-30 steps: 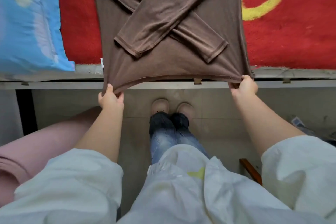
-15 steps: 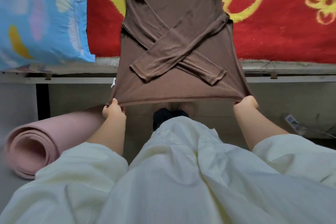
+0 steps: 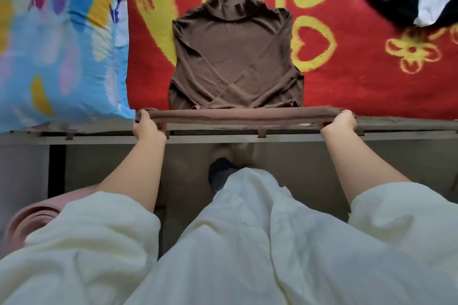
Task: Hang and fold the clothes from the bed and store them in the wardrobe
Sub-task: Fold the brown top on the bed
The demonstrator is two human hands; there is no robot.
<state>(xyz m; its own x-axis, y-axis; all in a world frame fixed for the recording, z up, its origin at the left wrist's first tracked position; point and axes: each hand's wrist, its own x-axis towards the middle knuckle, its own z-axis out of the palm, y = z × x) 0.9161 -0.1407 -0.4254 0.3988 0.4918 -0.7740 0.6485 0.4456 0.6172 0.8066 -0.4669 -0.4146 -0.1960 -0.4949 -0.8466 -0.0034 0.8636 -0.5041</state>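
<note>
Since the earlier frame you have raised the hem of the brown top (image 3: 235,57), stretched taut above the bed edge (image 3: 247,135); your left hand (image 3: 147,126) and right hand (image 3: 340,124) each pinch one hem corner, sleeves crossed on the red blanket (image 3: 347,77).

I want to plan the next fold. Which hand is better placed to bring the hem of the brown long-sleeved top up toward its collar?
Neither alone, probably: left hand and right hand each grip one hem corner of the brown long-sleeved top, level, so both should move together.
</note>
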